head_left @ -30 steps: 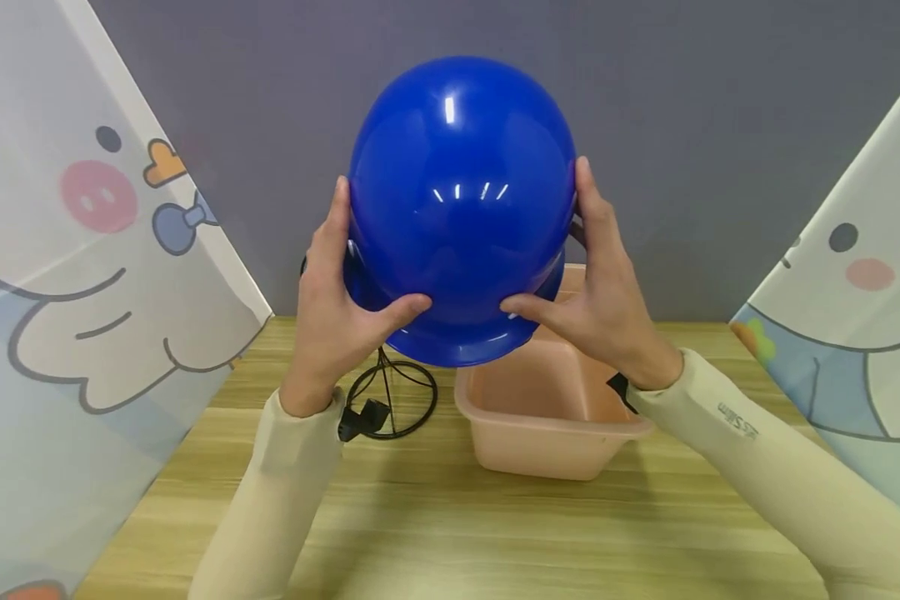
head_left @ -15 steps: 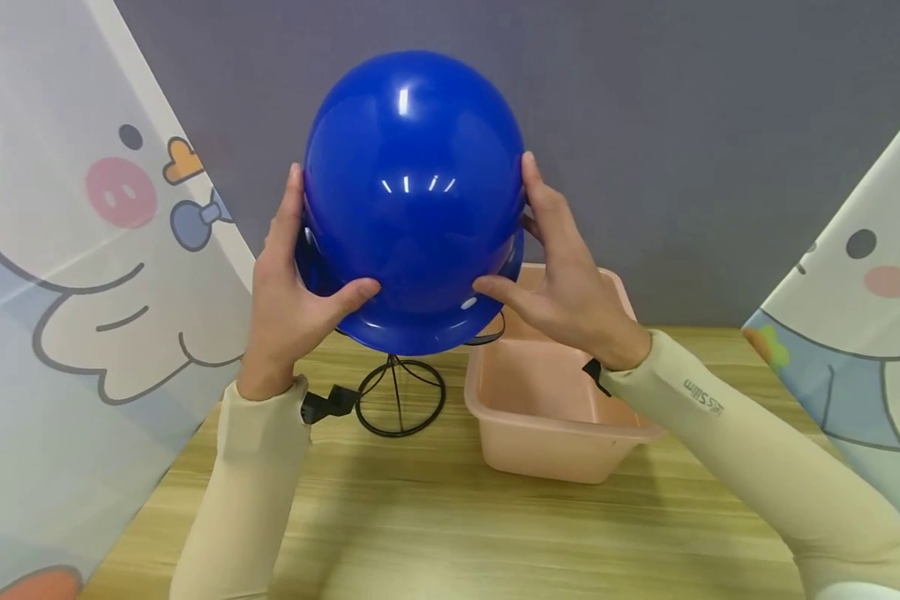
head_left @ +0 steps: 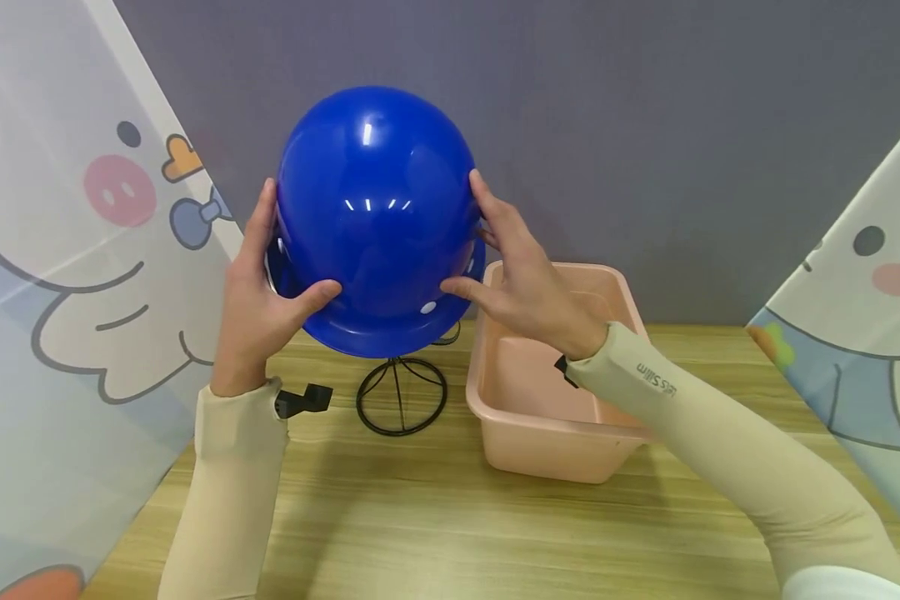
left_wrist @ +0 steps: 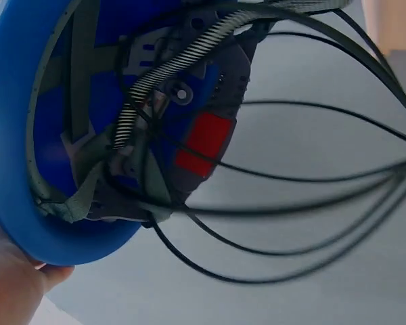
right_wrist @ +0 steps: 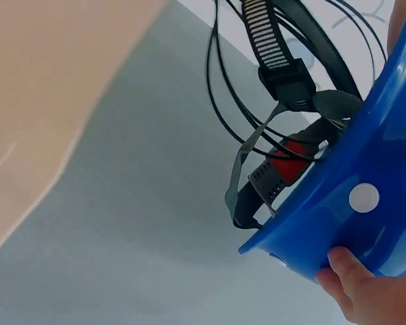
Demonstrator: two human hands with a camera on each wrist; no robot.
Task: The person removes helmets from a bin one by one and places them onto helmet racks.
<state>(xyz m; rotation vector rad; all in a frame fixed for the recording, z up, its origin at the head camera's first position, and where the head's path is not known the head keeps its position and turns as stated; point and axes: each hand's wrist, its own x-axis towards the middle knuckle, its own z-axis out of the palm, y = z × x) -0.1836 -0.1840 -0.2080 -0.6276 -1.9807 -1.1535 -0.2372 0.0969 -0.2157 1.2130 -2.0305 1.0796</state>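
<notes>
Both hands hold a blue hard hat in the air, dome toward the head camera. My left hand grips its left side, thumb on the shell above the brim. Opposite it, my right hand grips the right side in the same way. Behind and below the hat is a black wire stand; the hat hides its upper part. In the left wrist view the stand's curved wires reach toward the hat's open underside, overlapping the grey inner headband and its red patch. The right wrist view shows a ribbed strap hanging from the hat.
A pink plastic basin stands right of the wire stand, under my right forearm. The wood-grain table meets a grey wall at the back. Cartoon-printed panels lean in on both sides.
The hard hat, in both hands, has moved left and, over the last half second, slightly down. It now overlaps the top of the wire stand, and more of the basin shows.
</notes>
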